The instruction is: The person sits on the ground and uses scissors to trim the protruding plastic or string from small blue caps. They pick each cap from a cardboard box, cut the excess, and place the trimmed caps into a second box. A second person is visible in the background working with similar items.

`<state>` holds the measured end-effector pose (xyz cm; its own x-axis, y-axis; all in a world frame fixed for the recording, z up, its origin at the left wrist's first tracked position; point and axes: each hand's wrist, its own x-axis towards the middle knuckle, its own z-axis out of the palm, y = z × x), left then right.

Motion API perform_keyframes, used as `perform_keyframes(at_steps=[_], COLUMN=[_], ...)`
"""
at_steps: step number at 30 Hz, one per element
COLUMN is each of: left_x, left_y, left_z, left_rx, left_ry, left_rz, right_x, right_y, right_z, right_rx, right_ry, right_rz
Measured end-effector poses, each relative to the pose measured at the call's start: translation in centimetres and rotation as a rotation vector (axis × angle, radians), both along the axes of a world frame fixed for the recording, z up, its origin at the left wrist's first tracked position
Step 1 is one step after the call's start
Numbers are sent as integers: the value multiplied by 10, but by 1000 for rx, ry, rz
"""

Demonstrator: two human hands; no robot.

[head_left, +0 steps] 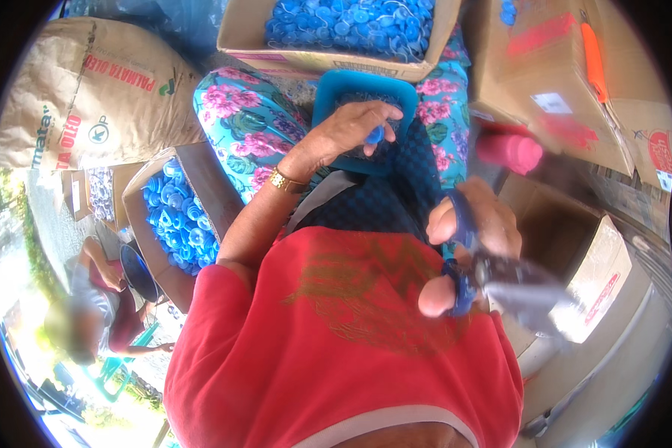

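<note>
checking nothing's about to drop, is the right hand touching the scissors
Touching: the head view shows the right hand holding the scissors, with digits poking through the blue handle loops.

Navy-handled scissors (504, 280), bright blue pieces (347, 30), teal tub (366, 79), turquoise trousers (231, 108) with pink flowers, red shirt (254, 328) with gold print.

Our left forearm (260, 209) is bare and slants up and inward over the lap, the wrist (300, 159) almost in line with it. Our left hand (362, 127) shows its back, the fingers bent forward and gathered in a light pinch. Our right hand (478, 239) is blurred and hangs nearer the chest (366, 321), its curled fingers well apart from the thumb (437, 296), both pointing inward. Our legs (239, 112) are spread on either side of the left hand.
</note>
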<state>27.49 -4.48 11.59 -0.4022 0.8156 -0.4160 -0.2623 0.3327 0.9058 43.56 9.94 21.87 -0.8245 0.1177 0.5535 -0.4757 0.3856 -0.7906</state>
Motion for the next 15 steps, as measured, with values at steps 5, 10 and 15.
perform_keyframes(at_steps=[5, 10, 15], left_x=[2, -5, -12], left_y=[0, 4, 4], left_z=[-6, -5, 21], left_rx=[74, 284, 474], left_ry=[-129, -493, -566], left_rz=[91, 149, 159], right_x=[-16, -6, 4], right_y=[-1, 3, -7], right_z=[12, -7, -37], right_rx=[-3, 84, 203], right_ry=[241, 162, -505], right_rz=[112, 52, -291])
